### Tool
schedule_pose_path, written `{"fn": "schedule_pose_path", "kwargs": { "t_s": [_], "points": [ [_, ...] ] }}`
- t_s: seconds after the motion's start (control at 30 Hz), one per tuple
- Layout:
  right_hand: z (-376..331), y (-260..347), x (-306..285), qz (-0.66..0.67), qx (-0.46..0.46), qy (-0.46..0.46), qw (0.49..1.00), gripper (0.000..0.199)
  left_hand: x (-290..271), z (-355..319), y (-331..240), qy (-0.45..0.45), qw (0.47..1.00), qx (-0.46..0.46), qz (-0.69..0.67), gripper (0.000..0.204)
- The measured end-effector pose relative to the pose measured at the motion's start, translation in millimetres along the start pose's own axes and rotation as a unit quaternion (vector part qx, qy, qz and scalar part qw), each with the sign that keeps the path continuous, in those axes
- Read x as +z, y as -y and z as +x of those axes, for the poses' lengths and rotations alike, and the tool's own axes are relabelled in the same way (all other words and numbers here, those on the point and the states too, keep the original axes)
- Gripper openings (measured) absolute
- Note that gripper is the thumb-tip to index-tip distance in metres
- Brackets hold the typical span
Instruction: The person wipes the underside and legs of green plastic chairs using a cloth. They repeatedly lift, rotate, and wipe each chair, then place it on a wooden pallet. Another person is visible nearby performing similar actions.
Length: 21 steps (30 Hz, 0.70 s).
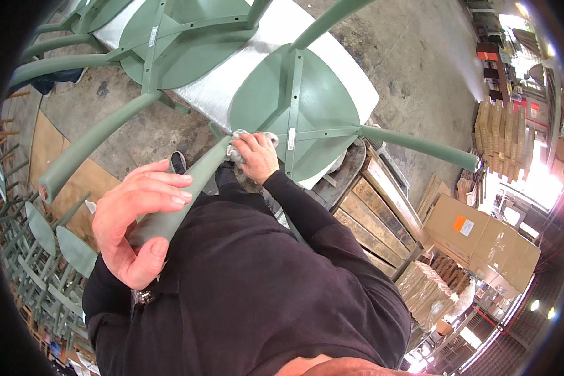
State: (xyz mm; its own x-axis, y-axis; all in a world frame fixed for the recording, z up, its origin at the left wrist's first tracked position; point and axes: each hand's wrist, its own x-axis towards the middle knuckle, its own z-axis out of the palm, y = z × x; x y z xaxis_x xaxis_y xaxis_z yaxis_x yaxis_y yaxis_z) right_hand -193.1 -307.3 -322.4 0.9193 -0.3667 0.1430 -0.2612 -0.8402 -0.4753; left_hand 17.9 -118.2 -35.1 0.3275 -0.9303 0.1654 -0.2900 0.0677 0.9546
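Observation:
An upside-down green chair, its round seat (263, 88) flat on a white-topped table (351, 69), is in front of me. One of its legs (194, 182) rises toward my body. My left hand (141, 216) curls round the upper end of that leg, thumb on the near side and fingers across the far side. My right hand (257, 156) is closed on a crumpled whitish cloth (237, 149), pressed against the lower part of the same leg near the seat. Another leg (420, 147) sticks out to the right. Part of the cloth is hidden under my fingers.
A second upturned green chair (188, 44) lies on the table at left, its legs reaching toward me. Many green chair parts (50, 250) are stacked at far left. A wooden crate (376, 213) and a large cardboard box (482, 241) stand at right.

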Motion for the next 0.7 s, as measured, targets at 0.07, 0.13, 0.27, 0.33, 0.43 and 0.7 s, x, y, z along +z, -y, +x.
{"fn": "schedule_pose_path", "kwargs": {
  "t_s": [0.07, 0.13, 0.27, 0.33, 0.43, 0.7],
  "points": [
    [7.8, -25.1, -7.8, -0.023, 0.063, -0.013, 0.998, 0.052, -1.3, 1.5, 2.4, 0.0, 1.0, 0.007, 0.007, 0.04],
    [-5.7, -78.8, -35.8, -0.072, 0.203, -0.076, 0.974, 0.051, -0.2, 3.0, -0.6, 0.003, 1.0, 0.007, 0.018, 0.04],
    [-27.1, -168.6, -99.7, -0.246, 0.356, -0.14, 0.891, 0.038, -9.1, 0.9, 4.2, 0.004, 0.999, 0.049, -0.01, 0.038],
    [-23.7, -173.6, -103.7, -0.283, 0.347, -0.15, 0.882, 0.033, -10.1, 0.0, 7.4, 0.005, 0.997, 0.072, -0.032, 0.038],
    [-2.2, -68.7, -12.0, -0.175, 0.186, -0.094, 0.962, 0.028, -0.5, 5.4, 14.1, 0.002, 0.997, 0.07, -0.012, 0.038],
    [33.5, -59.9, -2.2, -0.103, 0.116, -0.12, 0.981, 0.05, -2.7, 3.9, 13.7, -0.015, 0.997, 0.063, -0.04, 0.035]
  ]
}}
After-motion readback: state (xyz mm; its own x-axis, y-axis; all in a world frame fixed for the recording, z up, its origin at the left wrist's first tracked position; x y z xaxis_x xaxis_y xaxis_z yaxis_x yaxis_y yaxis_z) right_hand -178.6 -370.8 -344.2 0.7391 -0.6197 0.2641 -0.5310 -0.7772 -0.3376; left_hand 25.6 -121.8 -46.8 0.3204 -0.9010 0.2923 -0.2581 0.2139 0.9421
